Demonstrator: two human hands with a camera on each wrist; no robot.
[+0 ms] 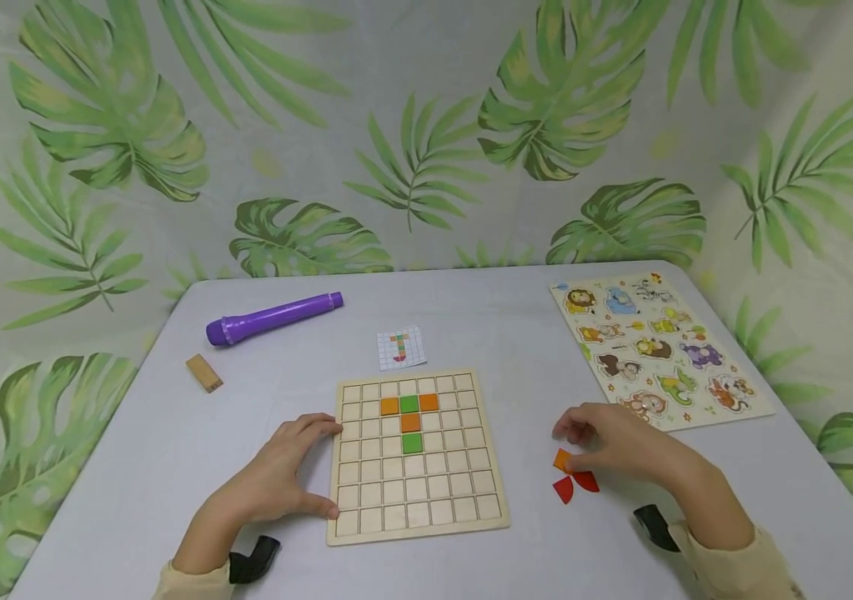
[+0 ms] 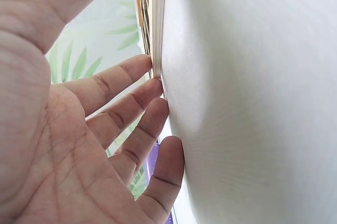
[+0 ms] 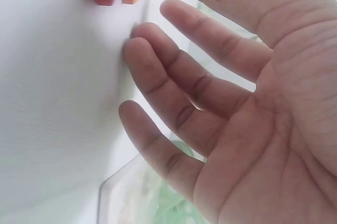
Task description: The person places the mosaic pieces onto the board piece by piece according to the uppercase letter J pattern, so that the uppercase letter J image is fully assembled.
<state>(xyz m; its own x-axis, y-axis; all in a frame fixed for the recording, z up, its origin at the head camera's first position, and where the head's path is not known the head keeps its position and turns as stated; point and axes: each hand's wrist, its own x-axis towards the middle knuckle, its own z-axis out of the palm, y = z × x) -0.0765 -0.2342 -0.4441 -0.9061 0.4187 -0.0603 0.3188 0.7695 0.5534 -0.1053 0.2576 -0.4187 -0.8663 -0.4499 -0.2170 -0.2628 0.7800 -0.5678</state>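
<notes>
A wooden grid board (image 1: 456, 500) lies on the table, with orange, green and orange squares in a row and an orange square (image 1: 411, 423) above a green square (image 1: 413, 443) below the middle one. My left hand (image 1: 276, 475) rests at the board's left edge, fingers fairly straight, fingertips (image 2: 152, 87) touching its side. Over on the right, my right hand (image 1: 614, 442) hovers above a loose orange square (image 1: 562, 460) and two red quarter-round pieces (image 1: 564, 490). Its fingers (image 3: 152, 71) are loosely bent with nothing between them; the thumb is close to the orange square.
A small pattern card (image 1: 400, 347) with a J-shaped design lies behind the board. Farther left are a purple microphone-shaped toy (image 1: 276, 320) and a small wooden block (image 1: 204, 373). An animal puzzle board (image 1: 651, 350) lies at the back right.
</notes>
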